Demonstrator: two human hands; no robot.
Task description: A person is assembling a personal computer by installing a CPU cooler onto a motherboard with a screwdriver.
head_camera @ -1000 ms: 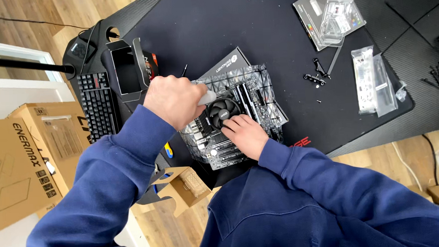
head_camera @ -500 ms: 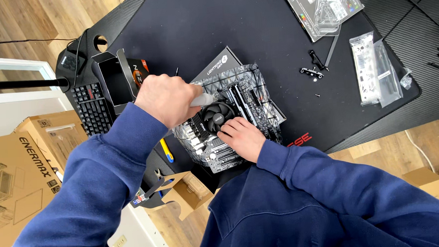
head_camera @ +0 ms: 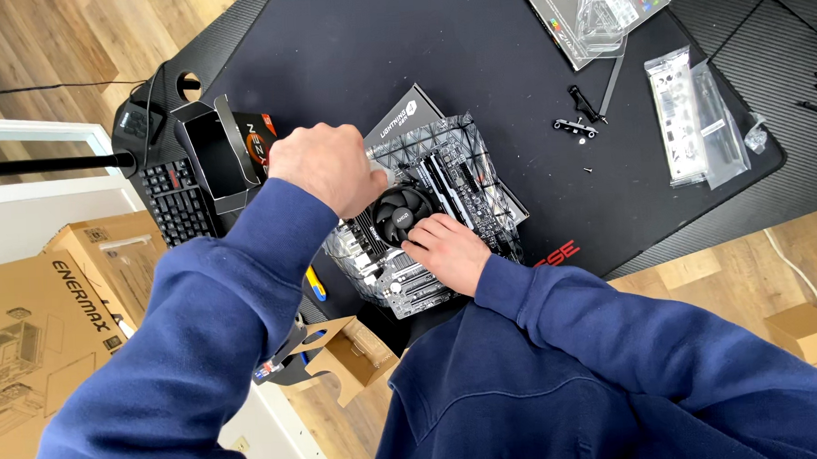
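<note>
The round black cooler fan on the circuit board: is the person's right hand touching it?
Touching. The head view shows the right hand resting fingertips against the round black cooler fan, with no gap visible.

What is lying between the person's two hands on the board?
In the head view, the round black cooler fan sits between the left hand and the right hand, on the motherboard.

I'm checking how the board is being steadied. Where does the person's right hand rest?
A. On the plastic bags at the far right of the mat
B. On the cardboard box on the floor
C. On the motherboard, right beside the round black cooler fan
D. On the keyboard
C: the right hand lies flat on the motherboard, its fingers touching the edge of the cooler fan.
</note>
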